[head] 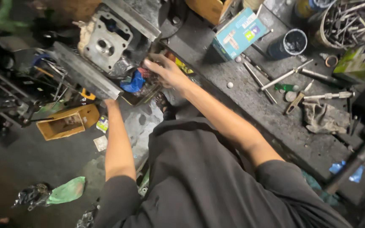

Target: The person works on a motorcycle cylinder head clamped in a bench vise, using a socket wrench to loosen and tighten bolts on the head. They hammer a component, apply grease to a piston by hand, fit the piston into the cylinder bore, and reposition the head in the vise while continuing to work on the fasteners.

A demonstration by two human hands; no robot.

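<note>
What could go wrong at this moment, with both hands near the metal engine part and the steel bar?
1. The left hand sits at the end of the steel bar; if the bar slips, fingers may be pinched.
2. The right hand reaches into the cluttered tray under the engine part; sharp scraps might cut it.
3. Loose tools lie near the bench edge by the right forearm; a sweep may knock them off.

Your left hand (107,102) is hidden from the wrist on, behind the end of the flat metal bar (85,71); its grip cannot be judged. Your right hand (162,71) is motion-blurred, fingertips indistinct against the clutter of rags and scraps beneath. The bucket of rods (346,21) is cut by the top edge. The hammer (353,158) head is blurred at the right edge.
</note>
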